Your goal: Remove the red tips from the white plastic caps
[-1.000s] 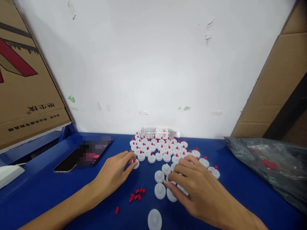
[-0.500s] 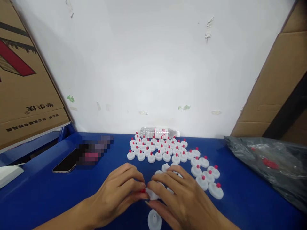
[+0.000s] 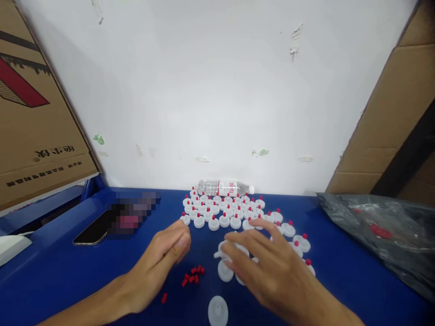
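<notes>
Left hand [image 3: 161,258], fingers curled tight, contents hidden, hangs near loose red caps [image 3: 194,270] as the right hand [image 3: 272,267], fingers half-bent, covers white lids [image 3: 225,270], its grip unclear.

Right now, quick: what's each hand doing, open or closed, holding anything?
Left hand: closed, fingers curled in; whether anything is inside is hidden.
Right hand: partly curled, apparently gripping a tilted white cap; blurred.

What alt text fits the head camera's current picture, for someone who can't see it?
A person's right hand is spread over uncapped white lids on a blue table; the left hand is curled near loose red caps. Beyond, red-capped lids stand before a plastic bottle on its side.
</notes>
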A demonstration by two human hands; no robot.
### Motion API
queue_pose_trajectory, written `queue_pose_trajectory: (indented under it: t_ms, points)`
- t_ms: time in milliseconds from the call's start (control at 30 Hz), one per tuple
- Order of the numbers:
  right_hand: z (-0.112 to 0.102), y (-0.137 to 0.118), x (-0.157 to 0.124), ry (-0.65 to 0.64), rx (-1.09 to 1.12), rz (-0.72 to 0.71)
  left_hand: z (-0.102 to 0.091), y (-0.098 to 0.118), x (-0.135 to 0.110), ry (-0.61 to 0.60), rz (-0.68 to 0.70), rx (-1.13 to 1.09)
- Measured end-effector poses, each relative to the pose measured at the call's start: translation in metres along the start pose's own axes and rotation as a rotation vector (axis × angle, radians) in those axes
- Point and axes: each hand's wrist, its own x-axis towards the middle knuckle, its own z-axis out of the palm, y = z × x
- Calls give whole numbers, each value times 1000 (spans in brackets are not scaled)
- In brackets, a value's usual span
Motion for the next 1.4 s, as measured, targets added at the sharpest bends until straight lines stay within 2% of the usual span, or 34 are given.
queue_pose_trajectory:
  t_ms: [67,200,333,433,533,733,867,1000,1167,1300,1400]
  points:
    - [-5,11,-3,1,21,71,-3,-4,4,-8,26,103]
    - [-8,17,-5,-10,49,165,1,-4,7,-151,52,303]
    - [-5,14,-4,-41,29,197,8,-3,4,-253,4,348]
    - [-4,18,-7,-49,17,235,9,-4,3,-278,-6,357]
    - [-5,27,-12,-109,-6,285,9,-5,3,-283,-5,358]
    - [-5,44,-22,-209,-184,350,7,-5,5,-225,21,356]
    - [-3,49,-27,-312,-322,365,6,-12,5,-94,49,403]
    - [-1,51,-31,-393,-316,407,6,-28,5,24,24,566]
    - [-1,50,-31,-416,-296,433,6,-44,5,26,14,674]
    - [-2,48,-28,-385,-303,426,6,-44,5,-4,12,645]
    - [-3,46,-25,-336,-305,404,6,-40,6,19,31,602]
